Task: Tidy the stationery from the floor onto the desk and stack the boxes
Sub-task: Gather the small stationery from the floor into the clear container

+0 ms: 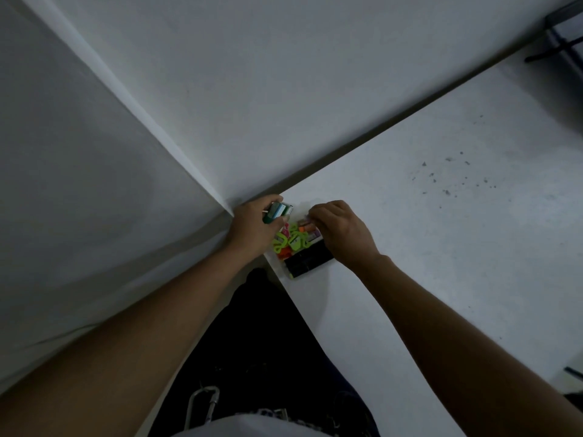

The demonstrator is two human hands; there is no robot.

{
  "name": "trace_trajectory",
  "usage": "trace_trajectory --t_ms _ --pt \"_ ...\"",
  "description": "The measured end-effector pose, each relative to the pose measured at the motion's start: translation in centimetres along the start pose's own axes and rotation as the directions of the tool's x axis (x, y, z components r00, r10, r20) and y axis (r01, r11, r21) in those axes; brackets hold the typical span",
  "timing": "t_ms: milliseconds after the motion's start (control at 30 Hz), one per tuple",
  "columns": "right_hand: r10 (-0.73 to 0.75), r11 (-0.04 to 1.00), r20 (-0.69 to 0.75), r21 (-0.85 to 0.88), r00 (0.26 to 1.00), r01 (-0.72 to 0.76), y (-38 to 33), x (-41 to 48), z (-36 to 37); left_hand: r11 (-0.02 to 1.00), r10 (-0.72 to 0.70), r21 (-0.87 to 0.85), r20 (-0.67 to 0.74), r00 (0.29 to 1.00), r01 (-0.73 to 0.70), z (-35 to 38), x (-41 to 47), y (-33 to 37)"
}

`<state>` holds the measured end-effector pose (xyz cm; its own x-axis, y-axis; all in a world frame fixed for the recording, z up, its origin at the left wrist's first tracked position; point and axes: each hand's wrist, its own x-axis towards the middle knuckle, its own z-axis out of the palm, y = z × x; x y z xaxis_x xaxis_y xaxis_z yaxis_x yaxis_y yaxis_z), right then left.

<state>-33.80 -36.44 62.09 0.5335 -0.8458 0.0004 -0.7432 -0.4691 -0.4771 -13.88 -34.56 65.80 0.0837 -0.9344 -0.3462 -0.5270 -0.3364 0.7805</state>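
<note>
Stationery: we see a small bright plastic heap (291, 239) at the white desk (441, 234) far-left corner | black flat box (310, 258) beside it at the edge | our left hand (252, 228) clamped on green-white small items (279, 211) | right hand (342, 230) fingertips pinched together over the heap | we judge pieces light, stiff, slippery; pinch by the sides.

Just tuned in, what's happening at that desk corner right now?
A person is sorting stationery at the corner of the white desk. The left hand grips a small green and white item. The right hand fingers the far end of a box of colourful small pieces that sits on the desk.
</note>
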Motion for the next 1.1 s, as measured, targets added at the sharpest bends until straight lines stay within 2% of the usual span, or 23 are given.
trace_trajectory --t_ms 100,167,267,400,567,600,667,733,800,933,1100 --pt "0.013 0.999 0.002 0.053 1.0 -0.013 -0.5 0.2 0.7 1.0 -0.006 -0.002 -0.004 1.0 0.006 -0.1 0.0 0.1" --pt "0.079 0.988 -0.021 0.133 0.997 -0.076 -1.0 0.3 0.8 1.0 -0.007 -0.002 -0.007 1.0 0.007 -0.1 0.0 0.2" --pt "0.181 0.971 -0.047 0.165 0.982 -0.171 -1.2 0.1 1.1 1.0 -0.01 -0.012 -0.01 1.0 0.01 -0.1 0.0 0.2" --pt "0.291 0.91 0.048 0.294 0.956 -0.292 -0.9 0.0 1.2 1.0 -0.014 -0.017 -0.011 1.0 0.014 -0.1 0.1 0.1" --pt "0.374 0.879 -0.053 0.339 0.926 -0.336 -0.4 -0.3 0.3 1.0 0.002 -0.027 0.002 1.0 -0.002 0.0 0.2 0.4" --pt "0.431 0.834 -0.057 0.405 0.901 -0.374 -0.5 -0.3 -0.2 1.0 0.014 -0.028 0.002 1.0 -0.014 0.1 0.3 0.6" --pt "0.529 0.678 0.027 0.587 0.848 -0.442 -0.7 -0.1 -1.2 0.999 0.033 -0.03 0.012 0.999 -0.032 0.4 0.5 1.3" --pt "0.519 0.524 0.161 0.717 0.84 -0.46 -1.0 0.2 -2.5 0.998 0.048 -0.046 0.041 0.998 -0.046 1.0 0.7 2.0" --pt "0.457 0.458 0.24 0.762 0.856 -0.458 -1.1 0.2 -3.6 0.996 0.07 -0.051 0.072 0.995 -0.067 1.8 0.9 2.7" --pt "0.448 0.552 0.233 0.687 0.863 -0.472 -0.6 0.1 -4.4 0.993 0.12 -0.012 0.122 0.985 -0.119 3.2 1.0 3.8" --pt "0.499 0.725 0.151 0.467 0.854 -0.506 1.2 -0.5 -4.0 0.987 0.149 0.026 0.206 0.967 -0.158 4.0 1.4 3.7"
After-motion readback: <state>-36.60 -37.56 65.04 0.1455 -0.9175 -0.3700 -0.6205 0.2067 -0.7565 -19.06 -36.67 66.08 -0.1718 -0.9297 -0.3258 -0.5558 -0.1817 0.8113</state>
